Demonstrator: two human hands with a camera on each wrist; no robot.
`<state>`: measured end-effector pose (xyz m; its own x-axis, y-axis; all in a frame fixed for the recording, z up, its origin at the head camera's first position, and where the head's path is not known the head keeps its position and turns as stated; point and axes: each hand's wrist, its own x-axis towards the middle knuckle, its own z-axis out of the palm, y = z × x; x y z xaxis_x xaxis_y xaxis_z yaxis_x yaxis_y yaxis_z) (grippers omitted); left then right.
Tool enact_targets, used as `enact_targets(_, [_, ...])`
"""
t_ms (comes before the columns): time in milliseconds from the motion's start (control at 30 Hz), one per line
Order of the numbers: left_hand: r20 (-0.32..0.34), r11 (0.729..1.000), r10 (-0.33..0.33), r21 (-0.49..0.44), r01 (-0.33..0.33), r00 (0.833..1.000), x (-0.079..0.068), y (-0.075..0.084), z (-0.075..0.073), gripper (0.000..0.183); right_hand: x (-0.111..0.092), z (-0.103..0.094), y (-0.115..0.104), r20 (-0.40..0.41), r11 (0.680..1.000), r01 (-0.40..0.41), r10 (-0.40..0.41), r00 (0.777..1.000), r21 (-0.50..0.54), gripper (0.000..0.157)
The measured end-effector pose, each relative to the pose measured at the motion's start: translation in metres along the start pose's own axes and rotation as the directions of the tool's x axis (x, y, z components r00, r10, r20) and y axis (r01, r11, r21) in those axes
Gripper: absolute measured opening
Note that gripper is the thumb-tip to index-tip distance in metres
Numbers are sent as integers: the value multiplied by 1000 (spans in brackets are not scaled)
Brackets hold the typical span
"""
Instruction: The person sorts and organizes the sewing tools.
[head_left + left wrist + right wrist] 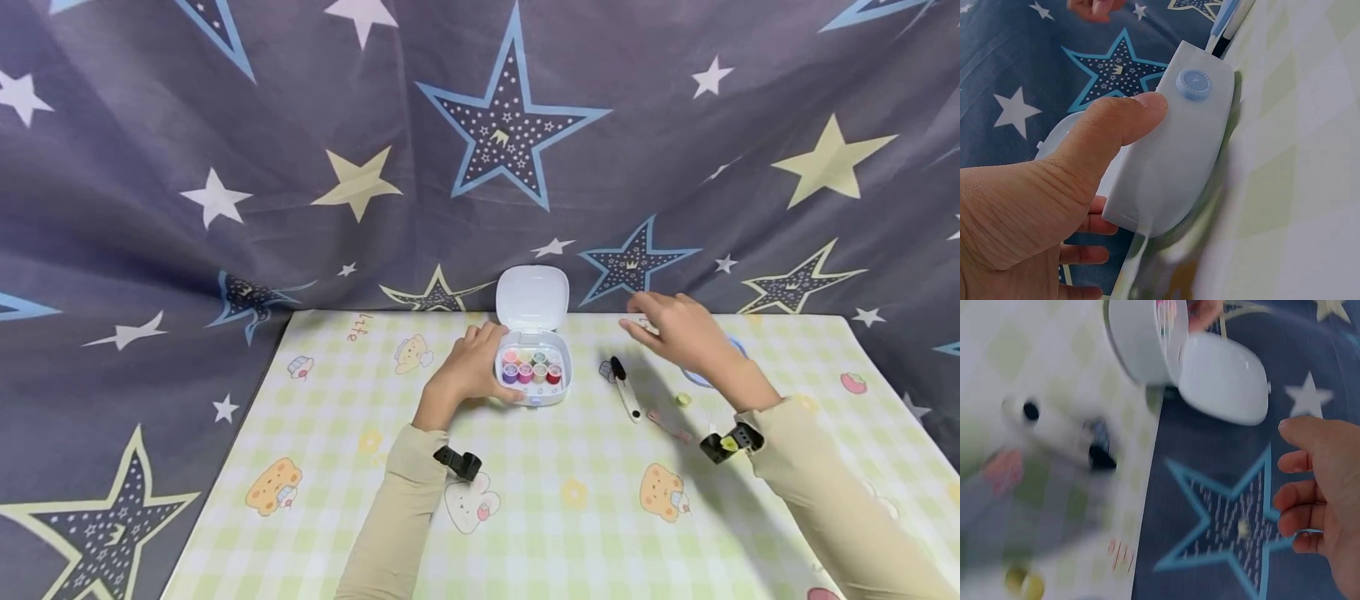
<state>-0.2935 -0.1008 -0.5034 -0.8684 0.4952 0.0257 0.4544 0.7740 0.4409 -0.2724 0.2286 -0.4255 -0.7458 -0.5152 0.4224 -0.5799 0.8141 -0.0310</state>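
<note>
A small white box (552, 402) stands with its lid (533, 296) raised, holding several colourful thread spools (525, 372). My left hand (467, 367) grips the box by its left side. In the left wrist view, the left thumb (1129, 119) presses the front wall near a round pale-blue button (1194, 84), and the other fingers are partly hidden behind the box. To the right, my right hand (678, 333) hovers over the back of the table, fingers loosely bent and holding nothing. The right wrist view shows these bent fingers (1300, 494) apart from the lid.
Between the hands lies a slim white tool with a black tip (627, 390). Near it are a thin pink item (669, 427) and a small yellow-green piece (682, 399). A blue ring-shaped item (697, 380) lies partly under the right forearm. A star-patterned curtain (645, 167) hangs behind the table.
</note>
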Motion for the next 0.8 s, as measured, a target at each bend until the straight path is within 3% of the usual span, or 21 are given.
enact_targets(367, [-5, 1000, 4, -1, -4, 1000, 1, -3, -2, 115, -43, 5, 49, -17, 993, -91, 90, 996, -81, 24])
enact_targets(567, [-4, 1000, 4, -18, -4, 1000, 1, -4, 0, 116, -61, 13, 69, -37, 988, -85, 81, 996, -127, 25])
enact_targets(800, [-26, 1000, 25, -7, -25, 999, 1, -1, 0, 114, -81, 22, 85, 37, 980, -105, 113, 993, -167, 33])
